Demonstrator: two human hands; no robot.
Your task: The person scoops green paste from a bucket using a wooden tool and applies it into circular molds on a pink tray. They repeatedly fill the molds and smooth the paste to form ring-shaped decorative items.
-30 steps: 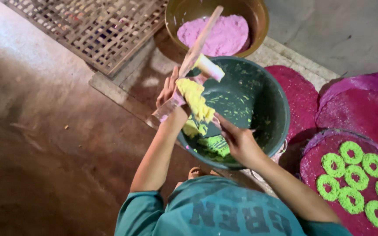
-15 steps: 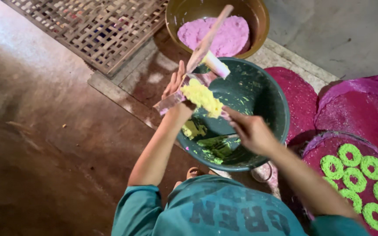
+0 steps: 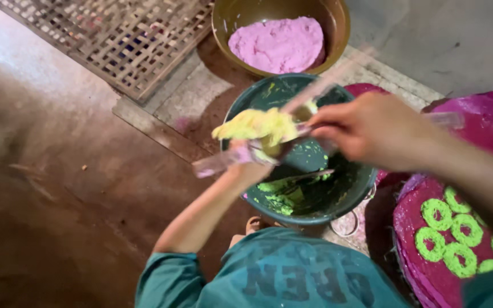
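The yellow-green dough [image 3: 255, 125], gripped by the left hand [image 3: 246, 162] and pinched by the right hand [image 3: 372, 131], could be dropped beside the dark green bowl [image 3: 349, 194] if the grip is loosened.

My right hand [image 3: 372, 130] motion-blurred, fingers indistinct; can't tell what it grips. Pale stick [image 3: 320, 91] running up from it smeared to streak. Left hand [image 3: 250, 162] mostly hidden under yellow dough lump [image 3: 258, 125]; grip unreadable. Clear tool [image 3: 215, 164] poking left of it blurred, shape unclear. Brown bowl [image 3: 223, 25] with pink dough cut off by top edge. Pink mat [image 3: 417, 251] with green rings cut off lower right, partly behind my forearm. Woven mat [image 3: 115, 34] cropped at top.
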